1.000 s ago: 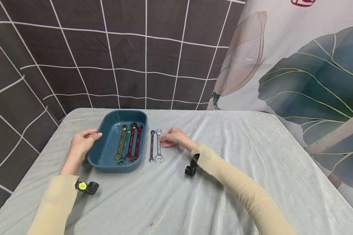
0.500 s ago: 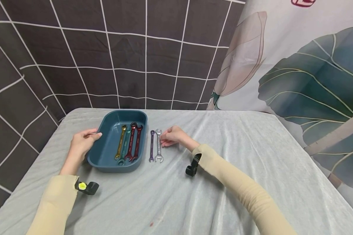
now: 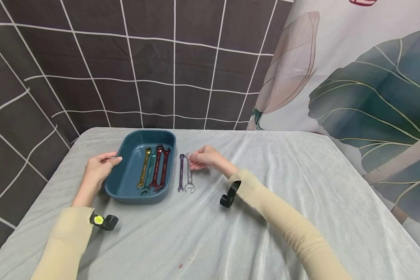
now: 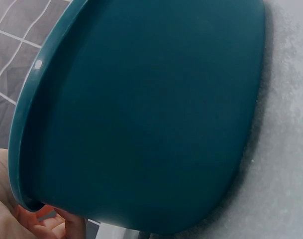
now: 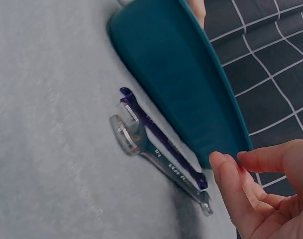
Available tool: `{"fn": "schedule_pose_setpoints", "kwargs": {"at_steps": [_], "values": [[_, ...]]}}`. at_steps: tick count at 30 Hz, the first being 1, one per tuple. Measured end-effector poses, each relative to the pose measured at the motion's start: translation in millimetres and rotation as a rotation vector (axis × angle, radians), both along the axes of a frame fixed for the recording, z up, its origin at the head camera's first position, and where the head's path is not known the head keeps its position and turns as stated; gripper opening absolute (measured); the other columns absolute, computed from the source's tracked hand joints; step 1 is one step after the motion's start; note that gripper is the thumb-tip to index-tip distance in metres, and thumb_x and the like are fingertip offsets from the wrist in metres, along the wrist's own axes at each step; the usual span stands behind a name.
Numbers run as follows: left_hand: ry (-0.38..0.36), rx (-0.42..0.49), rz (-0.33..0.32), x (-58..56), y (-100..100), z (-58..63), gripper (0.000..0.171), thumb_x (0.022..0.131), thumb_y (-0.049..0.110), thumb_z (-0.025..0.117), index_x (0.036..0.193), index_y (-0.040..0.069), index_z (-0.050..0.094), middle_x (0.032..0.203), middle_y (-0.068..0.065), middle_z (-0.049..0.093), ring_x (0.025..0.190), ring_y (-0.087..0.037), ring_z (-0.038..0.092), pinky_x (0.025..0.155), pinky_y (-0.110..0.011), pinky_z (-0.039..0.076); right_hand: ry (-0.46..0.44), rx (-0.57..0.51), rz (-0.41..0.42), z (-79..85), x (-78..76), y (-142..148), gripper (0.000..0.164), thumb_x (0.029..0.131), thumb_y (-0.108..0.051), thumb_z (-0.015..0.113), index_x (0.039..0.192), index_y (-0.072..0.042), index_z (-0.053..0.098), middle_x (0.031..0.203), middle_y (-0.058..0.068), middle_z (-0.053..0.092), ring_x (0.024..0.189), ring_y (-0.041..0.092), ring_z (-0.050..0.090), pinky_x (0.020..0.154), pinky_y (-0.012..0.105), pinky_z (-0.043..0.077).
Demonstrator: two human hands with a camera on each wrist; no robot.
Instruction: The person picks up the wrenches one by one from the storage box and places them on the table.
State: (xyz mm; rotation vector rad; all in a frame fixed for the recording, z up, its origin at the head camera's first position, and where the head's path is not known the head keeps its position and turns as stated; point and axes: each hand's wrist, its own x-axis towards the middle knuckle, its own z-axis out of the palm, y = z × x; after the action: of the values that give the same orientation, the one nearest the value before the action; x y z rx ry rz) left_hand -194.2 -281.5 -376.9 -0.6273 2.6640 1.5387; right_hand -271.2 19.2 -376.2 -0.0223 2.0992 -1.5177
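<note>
My left hand (image 3: pixel 98 169) pinches the left rim of a blue-green plastic tray (image 3: pixel 117 190), thumb on top; in the left wrist view, curled fingers (image 4: pixel 75 225) show under the rim. Just right of the tray lie a slim purple wrench (image 3: pixel 181 173) and a silver open-end wrench (image 3: pixel 189 177), side by side. At the far end of the silver one is my right hand (image 3: pixel 206 157), its fingertips overlapping that end in the head view. In the right wrist view, thumb and bent fingers nearly meet beside the silver wrench (image 5: pixel 163 164), with no wrench showing between them.
Inside the tray lie a gold wrench (image 3: pixel 144 169), a teal wrench (image 3: pixel 148 173) and two red wrenches (image 3: pixel 156 167), all in its right half. A pale grey cloth (image 3: pixel 266 186) covers the table. Dark gridded fabric (image 3: pixel 154 66) hangs right behind it.
My right hand has shifted slightly away from me along the silver wrench, whose far end now looks narrower and partly covered. The left hand keeps its hold on the tray.
</note>
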Motion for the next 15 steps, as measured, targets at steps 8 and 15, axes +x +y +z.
{"fn": "schedule_pose_setpoints", "kwargs": {"at_steps": [8, 15], "values": [[-0.005, -0.006, -0.001, -1.1, 0, 0.6, 0.051, 0.097, 0.027, 0.052, 0.141, 0.001, 0.046, 0.137, -0.022, 0.051, 0.116, -0.026, 0.05, 0.086, -0.03, 0.043, 0.016, -0.006, 0.013, 9.7, -2.8, -4, 0.028, 0.092, -0.007, 0.06, 0.113, 0.012, 0.062, 0.062, 0.002, 0.065, 0.051, 0.006, 0.063, 0.053, 0.016, 0.053], [-0.005, 0.008, 0.003, -0.3, 0, 0.2, 0.052, 0.097, 0.026, 0.051, 0.142, 0.0, 0.045, 0.138, -0.024, 0.05, 0.122, -0.031, 0.048, 0.097, -0.041, 0.043, 0.003, -0.028, 0.011, 17.3, -2.5, -8, 0.03, 0.091, -0.005, 0.06, 0.117, 0.011, 0.062, 0.064, 0.003, 0.066, 0.051, 0.007, 0.063, 0.055, 0.018, 0.055]]}}
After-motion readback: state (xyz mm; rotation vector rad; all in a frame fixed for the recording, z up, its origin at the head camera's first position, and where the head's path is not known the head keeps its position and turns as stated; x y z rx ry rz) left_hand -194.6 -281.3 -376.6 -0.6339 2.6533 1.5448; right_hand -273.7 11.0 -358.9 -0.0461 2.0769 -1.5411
